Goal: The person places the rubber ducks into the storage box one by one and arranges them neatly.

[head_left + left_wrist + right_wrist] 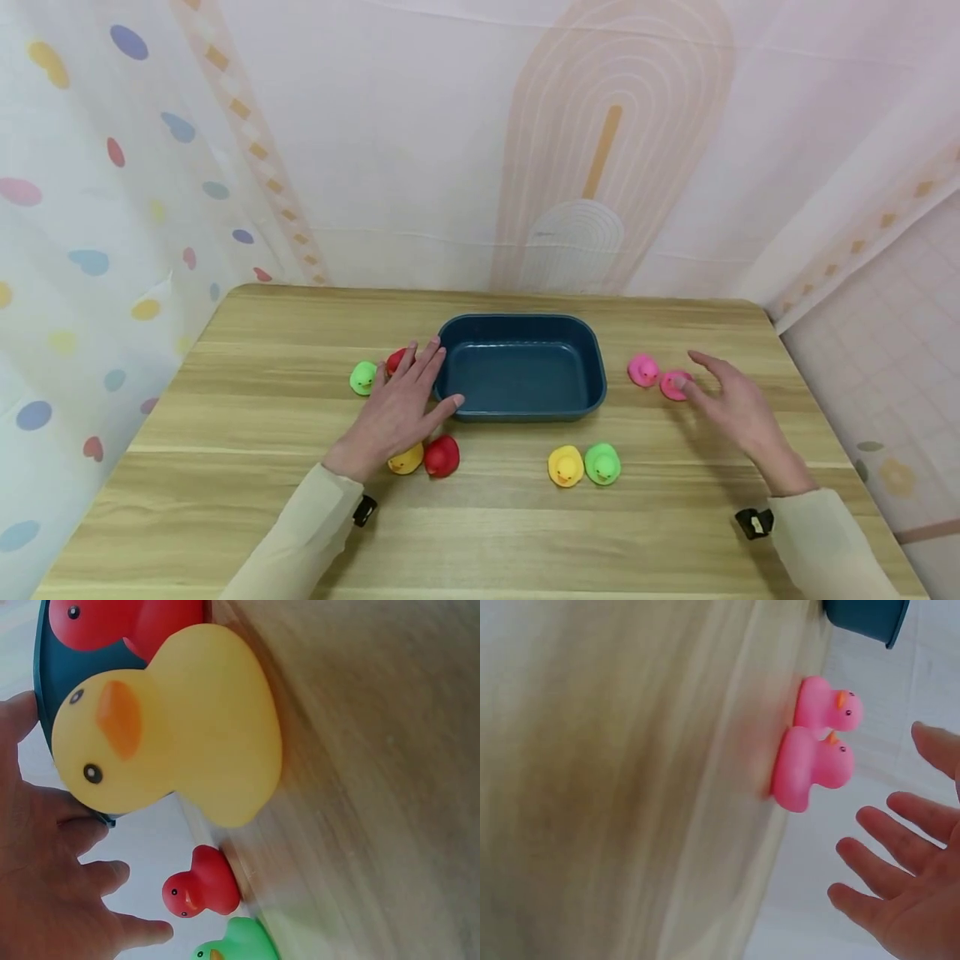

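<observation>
My left hand (pixel 397 417) is spread with straight fingers at the left side of a dark blue basin (pixel 517 379), fingertips and thumb right at its rim. A red rubber duck (pixel 396 360) peeks out partly hidden behind those fingers, with a green duck (pixel 363 379) beside it. Just below this hand sit a yellow duck (pixel 217 727) and another red duck (pixel 442 456). On the right, my right hand (pixel 738 412) hovers with loosely spread fingers and nothing in its grasp. Nearest to it are two pink ducks (pixel 642 370), side by side; its thumb overlaps one in the head view.
In front of the basin's right half, a yellow duck (pixel 566 466) and a green duck (pixel 602 463) sit side by side. Everything stands on a wood-grain table (pixel 495 542). Patterned curtains (pixel 405 150) hang behind the table and along its sides.
</observation>
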{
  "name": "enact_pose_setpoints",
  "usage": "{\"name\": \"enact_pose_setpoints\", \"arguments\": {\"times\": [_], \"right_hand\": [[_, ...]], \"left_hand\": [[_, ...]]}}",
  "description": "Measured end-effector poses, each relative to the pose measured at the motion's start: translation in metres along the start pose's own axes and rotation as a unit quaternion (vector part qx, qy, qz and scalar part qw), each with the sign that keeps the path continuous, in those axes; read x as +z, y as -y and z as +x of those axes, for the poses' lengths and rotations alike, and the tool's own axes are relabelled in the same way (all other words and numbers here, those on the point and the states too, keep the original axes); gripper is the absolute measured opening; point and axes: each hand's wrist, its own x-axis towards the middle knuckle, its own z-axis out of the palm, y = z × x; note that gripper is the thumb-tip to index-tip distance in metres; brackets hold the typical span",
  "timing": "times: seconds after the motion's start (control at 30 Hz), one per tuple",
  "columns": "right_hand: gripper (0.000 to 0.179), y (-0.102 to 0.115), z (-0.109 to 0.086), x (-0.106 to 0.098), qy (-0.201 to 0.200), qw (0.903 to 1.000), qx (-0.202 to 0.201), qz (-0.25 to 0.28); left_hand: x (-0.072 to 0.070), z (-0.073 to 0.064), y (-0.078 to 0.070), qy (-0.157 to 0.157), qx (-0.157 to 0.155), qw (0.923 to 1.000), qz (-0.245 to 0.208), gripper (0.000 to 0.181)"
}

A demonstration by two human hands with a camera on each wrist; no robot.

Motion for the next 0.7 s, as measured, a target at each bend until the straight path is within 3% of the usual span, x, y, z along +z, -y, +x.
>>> {"name": "enact_pose_setpoints", "arguments": {"times": [0.27, 0.7], "right_hand": [[0.050, -0.003, 0.005, 0.004, -0.007, 0.9999, 0.008, -0.007], [0.043, -0.007, 0.013, 0.009, 0.007, 0.9996, 0.027, -0.008]], "left_hand": [[-0.003, 0.003, 0.000, 0.007, -0.004, 1.0000, -0.002, 0.084], [-0.003, 0.006, -0.001, 0.016, -0.001, 0.9998, -0.007, 0.085]]}}
